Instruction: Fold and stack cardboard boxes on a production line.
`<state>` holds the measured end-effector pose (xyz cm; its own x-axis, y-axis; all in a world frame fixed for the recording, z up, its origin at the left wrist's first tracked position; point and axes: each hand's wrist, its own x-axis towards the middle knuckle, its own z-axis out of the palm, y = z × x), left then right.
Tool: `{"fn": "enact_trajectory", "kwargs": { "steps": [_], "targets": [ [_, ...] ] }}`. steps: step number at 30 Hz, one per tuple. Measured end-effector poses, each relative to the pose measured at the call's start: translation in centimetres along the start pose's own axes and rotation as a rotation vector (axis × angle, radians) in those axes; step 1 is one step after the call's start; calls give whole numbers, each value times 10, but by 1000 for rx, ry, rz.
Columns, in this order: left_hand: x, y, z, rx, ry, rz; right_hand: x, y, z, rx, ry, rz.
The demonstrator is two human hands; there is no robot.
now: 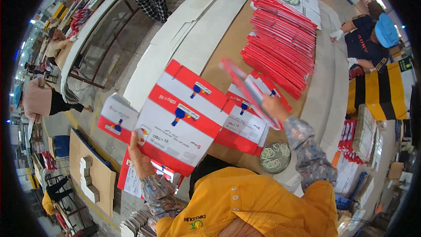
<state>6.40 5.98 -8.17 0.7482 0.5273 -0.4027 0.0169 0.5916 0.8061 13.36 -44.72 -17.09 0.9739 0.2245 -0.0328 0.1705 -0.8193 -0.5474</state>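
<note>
gripping a broad carton (177,118) left of centre by its lower-left edge, seemingly to steady it, our left hand (139,159) sits apart from our right hand (275,108), clasping a tilted carton (246,87) right of centre.

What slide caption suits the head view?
Left hand grips a red-and-white carton; right hand holds another carton, near piled cartons and a dish of pale rings.

Yellow lines (71,117) are painted on the grey floor (144,28) at left. In the upper left, a long table (97,17) is carried on metal legs (116,36). A black-and-yellow striped panel (381,92) is seen at right; the left rim is dotted with lights (33,21).
</note>
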Motion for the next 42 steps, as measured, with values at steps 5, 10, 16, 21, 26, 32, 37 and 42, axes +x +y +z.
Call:
{"fn": "enact_trajectory", "kwargs": {
  "steps": [5,10,16,21,26,32,37,42],
  "targets": [
    [18,-75,30,50,-68,-243,21,-50,-115,115,275,-38],
    [7,-141,98,96,-224,-275,18,-133,-51,-310,148,108],
    [10,-179,111,349,-243,-303,-2,-180,75,-205,50,-129],
    [-21,-159,141,132,-228,-297,-11,-187,91,-250,105,-202],
    [-20,-146,149,308,-196,-213,-5,-196,80,34,13,-227],
    [-49,-87,212,151,-596,-130,43,-171,-66,-64,610,-267],
    [-34,-92,232,111,-917,20,72,-161,-118,-422,733,-252],
    [5,-132,222,299,-1034,-174,68,-117,-54,-313,433,-215]
  ]
}}
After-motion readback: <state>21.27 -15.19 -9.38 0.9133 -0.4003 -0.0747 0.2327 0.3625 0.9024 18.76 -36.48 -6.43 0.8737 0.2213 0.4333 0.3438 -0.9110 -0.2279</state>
